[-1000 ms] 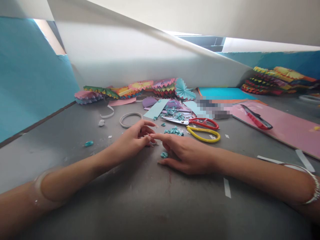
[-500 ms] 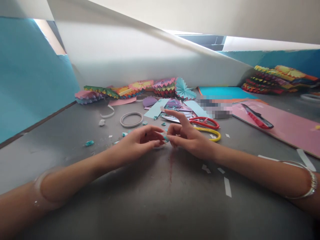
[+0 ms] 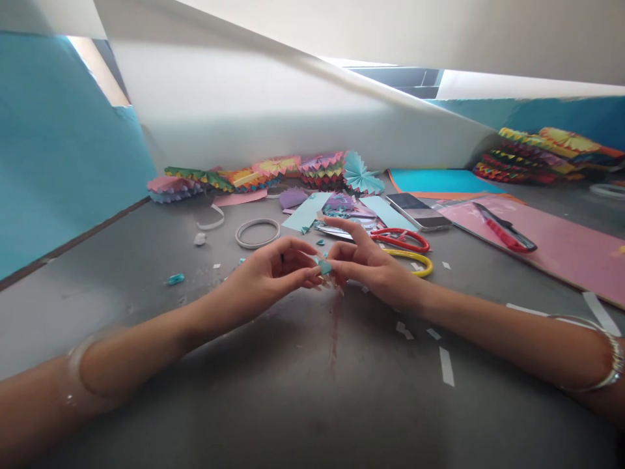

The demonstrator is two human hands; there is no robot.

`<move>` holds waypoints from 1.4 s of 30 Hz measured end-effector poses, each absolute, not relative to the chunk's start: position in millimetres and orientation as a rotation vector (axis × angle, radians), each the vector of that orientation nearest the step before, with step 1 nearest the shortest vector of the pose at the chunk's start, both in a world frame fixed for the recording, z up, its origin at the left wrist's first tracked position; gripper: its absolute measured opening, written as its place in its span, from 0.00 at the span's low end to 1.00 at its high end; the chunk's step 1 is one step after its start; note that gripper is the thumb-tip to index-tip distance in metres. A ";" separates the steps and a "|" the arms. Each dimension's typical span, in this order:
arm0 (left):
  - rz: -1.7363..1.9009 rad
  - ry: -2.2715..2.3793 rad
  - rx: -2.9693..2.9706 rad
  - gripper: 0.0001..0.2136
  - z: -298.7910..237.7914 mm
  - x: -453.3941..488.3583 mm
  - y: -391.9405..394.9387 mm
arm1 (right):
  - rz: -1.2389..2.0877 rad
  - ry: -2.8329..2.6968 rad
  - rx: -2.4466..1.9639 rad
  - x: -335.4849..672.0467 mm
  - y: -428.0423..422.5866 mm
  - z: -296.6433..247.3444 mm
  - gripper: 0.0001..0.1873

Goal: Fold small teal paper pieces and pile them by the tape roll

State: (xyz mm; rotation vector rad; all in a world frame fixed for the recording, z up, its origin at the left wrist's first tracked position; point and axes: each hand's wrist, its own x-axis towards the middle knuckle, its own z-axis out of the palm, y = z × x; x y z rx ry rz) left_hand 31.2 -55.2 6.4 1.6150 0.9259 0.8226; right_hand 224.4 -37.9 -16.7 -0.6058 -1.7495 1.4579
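My left hand (image 3: 271,277) and my right hand (image 3: 368,264) meet fingertip to fingertip just above the grey floor (image 3: 293,391). Between them they pinch a small teal folded paper piece (image 3: 323,266). The left thumb and fingers close on it from the left. On the other side the right thumb and middle fingers pinch it, with the right index finger stretched up. Behind the right hand lie scissors with red and yellow handles (image 3: 403,251) and a heap of small teal paper bits (image 3: 336,215).
A row of colourful pleated paper fans (image 3: 263,172) lines the back wall, with another stack (image 3: 541,156) at the right. A phone (image 3: 418,212), a red box cutter (image 3: 502,228) on pink paper sheets (image 3: 561,254), a tape ring (image 3: 256,232) and white paper strips (image 3: 445,365) lie around.
My right hand lifted off the floor and came to the left hand; both now pinch the teal piece. Since half a second ago the hands have barely shifted.
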 end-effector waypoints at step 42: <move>0.844 0.720 1.968 0.14 6.2 25.8 -61.1 | 1.429 -1.745 -0.555 219.2 -51.8 -3.9 0.31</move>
